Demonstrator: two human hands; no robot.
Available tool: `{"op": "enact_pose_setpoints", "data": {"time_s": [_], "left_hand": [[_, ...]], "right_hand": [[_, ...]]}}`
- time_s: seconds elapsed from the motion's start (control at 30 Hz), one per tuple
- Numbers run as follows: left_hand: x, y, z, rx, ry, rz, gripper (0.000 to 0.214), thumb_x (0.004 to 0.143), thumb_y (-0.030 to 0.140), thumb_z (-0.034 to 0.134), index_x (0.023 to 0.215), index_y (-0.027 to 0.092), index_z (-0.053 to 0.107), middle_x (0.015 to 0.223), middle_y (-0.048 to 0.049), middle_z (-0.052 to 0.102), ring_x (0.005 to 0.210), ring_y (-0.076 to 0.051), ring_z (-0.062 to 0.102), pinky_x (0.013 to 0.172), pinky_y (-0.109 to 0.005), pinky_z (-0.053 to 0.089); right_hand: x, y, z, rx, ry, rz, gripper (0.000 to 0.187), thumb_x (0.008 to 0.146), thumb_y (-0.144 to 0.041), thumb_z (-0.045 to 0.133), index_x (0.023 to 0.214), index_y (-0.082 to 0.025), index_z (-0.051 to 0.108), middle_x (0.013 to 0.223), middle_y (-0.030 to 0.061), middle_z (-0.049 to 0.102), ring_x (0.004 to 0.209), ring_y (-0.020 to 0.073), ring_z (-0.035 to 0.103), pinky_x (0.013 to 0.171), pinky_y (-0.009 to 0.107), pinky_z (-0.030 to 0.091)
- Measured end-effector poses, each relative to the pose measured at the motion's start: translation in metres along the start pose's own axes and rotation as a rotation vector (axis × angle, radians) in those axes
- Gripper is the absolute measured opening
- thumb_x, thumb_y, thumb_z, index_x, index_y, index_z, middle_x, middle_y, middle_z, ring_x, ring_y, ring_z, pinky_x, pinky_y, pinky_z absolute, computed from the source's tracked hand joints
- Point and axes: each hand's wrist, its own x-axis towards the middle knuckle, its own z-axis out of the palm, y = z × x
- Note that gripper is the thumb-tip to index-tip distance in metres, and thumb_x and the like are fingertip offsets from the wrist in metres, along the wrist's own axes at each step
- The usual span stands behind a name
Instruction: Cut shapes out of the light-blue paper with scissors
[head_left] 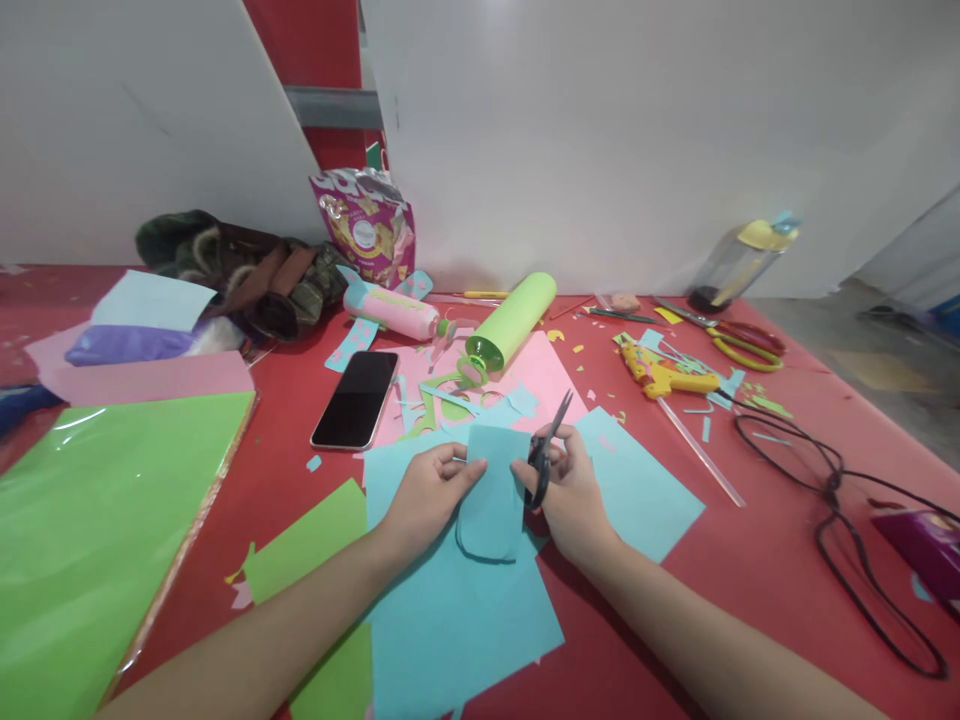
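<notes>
My left hand (429, 492) pinches the left edge of a small light-blue paper piece (493, 492) with a pencilled outline on it. My right hand (568, 490) grips black scissors (547, 447), their blades pointing up and away, and its fingers also touch the right edge of the same piece. Both hands hover over larger light-blue paper sheets (450, 610) lying on the red table (750, 560).
A black phone (356, 398), a pink sheet (525, 375), a green roll (511, 322) and a pink bottle (394, 311) lie behind. A yellow glue gun (664, 375) with a black cord (840, 500) and red-yellow scissors (739, 338) sit to the right. Green sheets (90, 530) lie left.
</notes>
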Motion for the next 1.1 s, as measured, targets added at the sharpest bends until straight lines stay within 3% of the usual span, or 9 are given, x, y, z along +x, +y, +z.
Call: {"op": "enact_pose_setpoints", "data": {"time_s": [0.23,0.4,0.53,0.63,0.83,1.1], "left_hand": [[0.0002,0.0005,-0.0006,0.046,-0.013,0.013,0.033,0.061,0.043,0.067,0.059,0.015,0.049,0.043,0.0064,0.050,0.039,-0.008,0.045,0.041,-0.019,0.034],[-0.0007,0.0025,0.0013,-0.017,0.036,0.020,0.029,0.062,0.041,0.067,0.066,0.014,0.056,0.051,0.0030,0.058,0.049,-0.011,0.054,0.049,-0.021,0.042],[0.0000,0.0016,0.0012,-0.040,0.100,0.044,0.029,0.064,0.041,0.066,0.062,0.015,0.052,0.046,0.0057,0.053,0.042,-0.008,0.048,0.044,-0.020,0.038],[0.0010,0.0000,0.0000,-0.039,0.096,0.044,0.029,0.065,0.039,0.066,0.061,0.015,0.051,0.044,0.0070,0.049,0.040,-0.006,0.043,0.042,-0.018,0.034],[0.0033,-0.0042,-0.0035,-0.027,0.064,0.019,0.028,0.066,0.039,0.065,0.069,0.013,0.055,0.052,0.0026,0.056,0.048,-0.009,0.050,0.047,-0.021,0.038],[0.0047,-0.0030,-0.0026,-0.032,0.073,0.005,0.030,0.063,0.039,0.067,0.063,0.013,0.054,0.051,0.0029,0.057,0.045,-0.007,0.049,0.045,-0.018,0.037]], "right_hand": [[0.0021,0.0019,-0.0018,-0.018,0.022,-0.050,0.035,0.061,-0.020,0.066,0.084,-0.025,0.040,0.064,-0.0096,0.041,0.041,0.0034,0.034,0.036,0.017,0.028],[0.0019,0.0021,-0.0017,-0.048,0.019,-0.067,0.034,0.061,-0.018,0.065,0.083,-0.023,0.040,0.065,-0.0078,0.048,0.051,0.0059,0.042,0.044,0.017,0.034],[0.0011,0.0049,-0.0020,-0.051,-0.060,-0.019,0.037,0.058,-0.015,0.067,0.083,-0.023,0.042,0.061,-0.0096,0.044,0.051,0.0056,0.042,0.045,0.017,0.033],[0.0013,0.0048,-0.0026,-0.049,-0.062,-0.022,0.036,0.058,-0.014,0.067,0.083,-0.023,0.042,0.062,-0.0094,0.043,0.051,0.0055,0.042,0.046,0.017,0.033],[0.0018,0.0015,-0.0019,-0.041,-0.008,-0.033,0.033,0.060,-0.017,0.066,0.082,-0.023,0.042,0.065,-0.0075,0.049,0.055,0.0066,0.045,0.047,0.017,0.034],[0.0021,0.0026,-0.0014,-0.040,0.004,-0.058,0.032,0.059,-0.015,0.066,0.080,-0.023,0.044,0.063,-0.0073,0.051,0.054,0.0065,0.046,0.047,0.017,0.035]]}}
